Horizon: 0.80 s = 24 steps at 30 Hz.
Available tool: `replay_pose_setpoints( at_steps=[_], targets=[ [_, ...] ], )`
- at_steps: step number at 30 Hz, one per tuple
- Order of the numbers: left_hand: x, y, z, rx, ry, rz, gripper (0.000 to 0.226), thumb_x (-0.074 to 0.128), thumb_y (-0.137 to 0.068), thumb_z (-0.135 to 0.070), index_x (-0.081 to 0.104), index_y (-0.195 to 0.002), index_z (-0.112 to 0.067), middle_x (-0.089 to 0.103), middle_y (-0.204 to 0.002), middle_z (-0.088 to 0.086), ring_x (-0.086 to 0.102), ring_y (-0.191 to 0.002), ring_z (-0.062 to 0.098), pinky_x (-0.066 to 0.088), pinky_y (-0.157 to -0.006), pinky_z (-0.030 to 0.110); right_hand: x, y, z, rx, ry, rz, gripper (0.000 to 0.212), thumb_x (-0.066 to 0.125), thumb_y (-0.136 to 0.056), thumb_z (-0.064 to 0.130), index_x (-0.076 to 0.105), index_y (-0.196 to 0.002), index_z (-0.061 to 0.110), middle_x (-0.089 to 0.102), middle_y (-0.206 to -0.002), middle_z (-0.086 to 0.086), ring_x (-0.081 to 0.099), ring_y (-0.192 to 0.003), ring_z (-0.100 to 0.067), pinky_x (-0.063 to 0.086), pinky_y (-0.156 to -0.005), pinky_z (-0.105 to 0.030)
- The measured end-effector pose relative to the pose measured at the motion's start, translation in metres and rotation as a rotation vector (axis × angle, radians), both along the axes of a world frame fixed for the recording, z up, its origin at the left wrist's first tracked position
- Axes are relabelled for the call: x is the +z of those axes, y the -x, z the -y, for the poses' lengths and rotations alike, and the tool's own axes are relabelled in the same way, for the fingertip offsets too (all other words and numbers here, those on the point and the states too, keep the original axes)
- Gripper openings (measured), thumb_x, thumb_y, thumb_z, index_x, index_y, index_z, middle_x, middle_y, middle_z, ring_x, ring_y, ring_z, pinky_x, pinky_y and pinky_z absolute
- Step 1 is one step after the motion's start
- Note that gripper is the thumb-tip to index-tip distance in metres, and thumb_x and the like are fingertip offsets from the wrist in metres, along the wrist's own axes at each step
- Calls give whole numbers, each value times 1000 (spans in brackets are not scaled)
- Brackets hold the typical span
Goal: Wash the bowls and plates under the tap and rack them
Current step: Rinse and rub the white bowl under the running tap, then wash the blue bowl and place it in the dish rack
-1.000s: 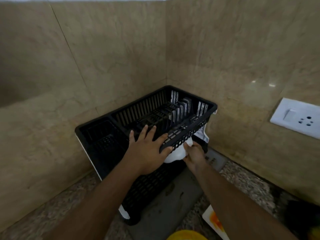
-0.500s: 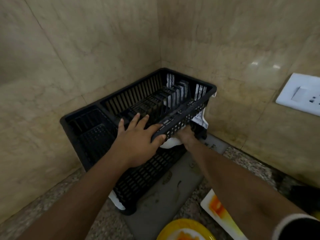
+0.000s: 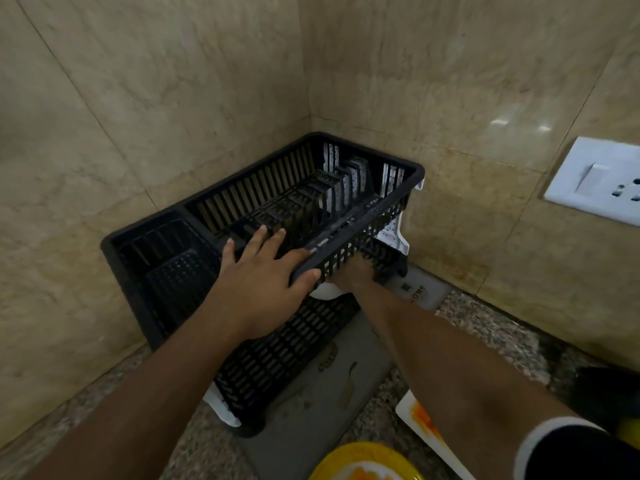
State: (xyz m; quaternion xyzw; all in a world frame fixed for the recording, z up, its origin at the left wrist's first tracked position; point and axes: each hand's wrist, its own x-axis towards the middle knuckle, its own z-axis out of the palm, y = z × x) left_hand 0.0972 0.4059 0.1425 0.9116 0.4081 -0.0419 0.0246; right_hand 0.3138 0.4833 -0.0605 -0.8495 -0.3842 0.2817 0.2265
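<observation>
I see left hand [image 3: 266,282] gripping near rim of black rack's [image 3: 242,188] upper basket; right hand [image 3: 353,277] beneath it, fingers on white bowl [image 3: 325,291], grip hidden. Upper slots hold no dishes.

Two hands at the black dish rack [image 3: 277,202]

The left hand [image 3: 266,282] gripped the raised upper basket's rim; the right hand [image 3: 353,275] reached beneath it, apparently touching a white bowl [image 3: 325,291].

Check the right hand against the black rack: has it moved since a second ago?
Yes. The right hand has pushed farther in under the upper tier of the black rack, carrying the white bowl with it; only a sliver of bowl still shows.
</observation>
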Motion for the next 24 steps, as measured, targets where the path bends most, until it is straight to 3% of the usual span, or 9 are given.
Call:
replay_pose_setpoints(
  at_steps=[4,7,11,16,18,21,23,24],
  targets=[
    [0,0,0,5,2,5,61,10,-93,-69,21,-149,-47,0,-165,-6,-13,-150,18,-11,-117,59,-18,3,4,-7,-89,44,104,62,-75,66,21,-152,9,32,-153,-17,33,-139,-33,31,-112,-41],
    [0,0,0,3,7,15,61,11,-94,-69,21,-149,-46,2,-165,-5,-11,-151,18,-10,-117,60,8,15,36,19,-171,22,87,64,-82,48,26,-149,7,33,-150,-18,35,-136,-34,33,-113,-40],
    [-2,0,-2,11,-6,42,62,16,-94,-68,24,-149,-42,7,-165,-2,-5,-151,20,-5,-118,60,50,19,92,85,-224,-4,69,62,-88,31,35,-147,9,44,-143,-15,46,-127,-32,45,-102,-39],
    [5,5,10,-44,-170,81,61,25,-96,-63,32,-148,-32,25,-160,6,14,-149,26,11,-119,57,91,22,183,103,-310,-143,34,56,-99,20,52,-132,15,63,-118,-16,61,-106,-38,53,-84,-47],
    [6,9,22,-47,-243,84,60,28,-97,-60,33,-148,-28,31,-157,7,20,-147,27,14,-119,56,103,23,217,79,-324,-217,31,53,-100,16,53,-131,14,61,-123,-16,60,-107,-39,52,-86,-53],
    [4,11,57,-87,-297,163,55,38,-97,-52,40,-145,-24,41,-150,10,31,-142,29,22,-116,53,116,25,267,35,-365,-284,18,49,-100,12,60,-115,15,60,-126,-15,59,-108,-39,44,-73,-41],
    [-2,9,90,-132,-309,233,50,44,-95,-45,49,-138,-20,50,-140,10,42,-133,31,31,-111,51,119,26,300,8,-392,-321,15,50,-101,12,62,-105,20,61,-122,-21,56,-110,-47,45,-73,-49],
    [-4,8,110,-143,-291,265,47,46,-94,-44,52,-134,-19,53,-135,10,47,-127,31,37,-106,49,123,28,320,8,-388,-325,15,51,-101,11,62,-105,20,61,-123,-16,57,-111,-43,49,-81,-52]
  ],
)
